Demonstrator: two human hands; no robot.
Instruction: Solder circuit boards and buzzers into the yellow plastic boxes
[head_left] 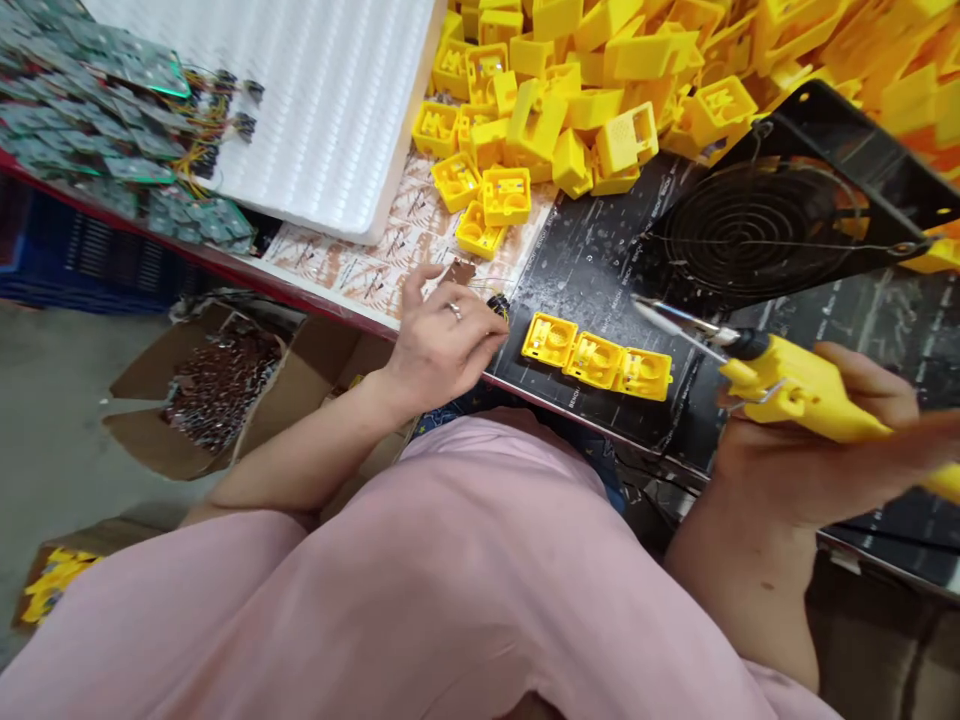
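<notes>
My left hand [450, 340] is closed at the bench edge, fingers bent around a small brown circuit board [459, 272] with thin wires. A small black round part [497, 303] shows at its fingertips; how each finger grips is partly hidden. In my right hand [810, 450] is a yellow soldering gun [795, 390], its metal tip pointing left above the black mat [600, 240]. Between the two hands, three open yellow plastic housings [596, 358] lie in a row on the mat, with small metal pieces inside.
A large heap of yellow housings [570, 100] covers the back of the bench. A black fan [757, 220] stands at right. White foam sheet [322, 110] and stacked green circuit boards [97, 110] lie at left. Below sits a carton [150, 430] of brown parts.
</notes>
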